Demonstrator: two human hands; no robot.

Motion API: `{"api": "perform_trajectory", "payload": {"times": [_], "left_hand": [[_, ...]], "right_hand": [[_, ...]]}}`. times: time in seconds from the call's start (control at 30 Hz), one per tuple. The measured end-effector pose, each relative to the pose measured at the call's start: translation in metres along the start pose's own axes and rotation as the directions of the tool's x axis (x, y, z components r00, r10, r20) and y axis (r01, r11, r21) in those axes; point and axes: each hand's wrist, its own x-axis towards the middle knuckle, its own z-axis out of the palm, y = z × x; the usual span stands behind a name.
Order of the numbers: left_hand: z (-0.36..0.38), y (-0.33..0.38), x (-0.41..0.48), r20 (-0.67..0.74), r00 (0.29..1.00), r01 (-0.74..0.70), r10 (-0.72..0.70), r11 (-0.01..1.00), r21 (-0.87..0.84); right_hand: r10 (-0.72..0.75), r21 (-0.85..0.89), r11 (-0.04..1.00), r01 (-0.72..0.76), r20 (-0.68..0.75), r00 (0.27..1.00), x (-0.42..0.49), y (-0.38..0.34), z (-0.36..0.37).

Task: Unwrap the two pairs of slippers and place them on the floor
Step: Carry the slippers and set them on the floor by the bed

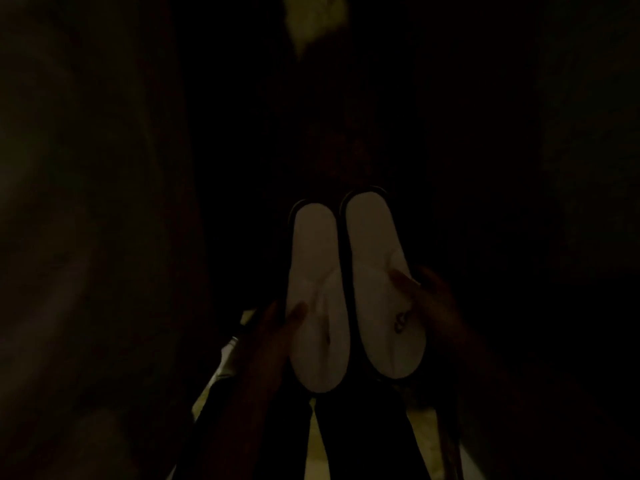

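Both slippers point(349, 289) ran lengthwise from six to twelve o'clock, the left hand point(273, 330) and right hand point(429, 299) each closed on one side.

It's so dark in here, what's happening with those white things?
A person is holding a pair of white slippers side by side, the left hand on the left slipper and the right hand on the right slipper. No wrapping shows on them. Whether they already rest on the floor is too dark to tell.

left hand point(273, 327) bare | right hand point(433, 299) bare, ring on one finger (very dim) | trousers point(363, 438) dark
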Motion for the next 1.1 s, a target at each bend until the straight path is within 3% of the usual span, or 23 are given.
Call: {"api": "perform_trajectory", "payload": {"times": [0.13,0.23,0.43,0.77,0.83,0.9,0.93,1.0,1.1], "left_hand": [[-0.014,-0.043,0.085,-0.021,0.990,0.137,-0.139,0.986,-0.099],[-0.012,-0.062,0.136,-0.042,0.997,0.053,-0.057,0.993,-0.102],[-0.021,-0.092,0.214,-0.094,0.995,0.029,-0.029,1.000,-0.006],[-0.034,-0.115,0.244,-0.182,0.983,-0.015,0.019,1.000,0.024],[-0.029,-0.117,0.246,-0.278,0.959,-0.033,0.056,0.996,0.088],[-0.022,-0.117,0.242,-0.376,0.917,-0.023,0.133,0.959,0.283],[-0.019,-0.118,0.241,-0.408,0.894,-0.016,0.184,0.924,0.381],[-0.014,-0.116,0.239,-0.433,0.866,0.005,0.250,0.862,0.506],[-0.011,-0.099,0.234,-0.451,0.810,-0.083,0.376,0.833,0.547]], "right_hand": [[0.032,0.008,0.999,-0.032,0.040,0.999,0.073,0.063,0.032],[0.052,0.009,0.999,-0.052,0.055,0.997,0.122,0.096,0.051],[0.037,-0.046,0.998,-0.034,0.048,0.998,0.182,0.153,0.072],[-0.199,-0.275,0.946,0.172,-0.074,0.977,0.202,0.191,0.101],[-0.267,-0.400,0.893,0.205,-0.106,0.958,0.202,0.195,0.103],[-0.281,-0.577,0.808,0.121,-0.196,0.939,0.196,0.199,0.110],[-0.354,-0.707,0.705,0.062,-0.275,0.894,0.195,0.205,0.115],[-0.485,-0.856,0.517,-0.006,-0.299,0.822,0.193,0.210,0.118],[-0.413,-0.845,0.535,-0.015,-0.277,0.868,0.179,0.186,0.117]]}}
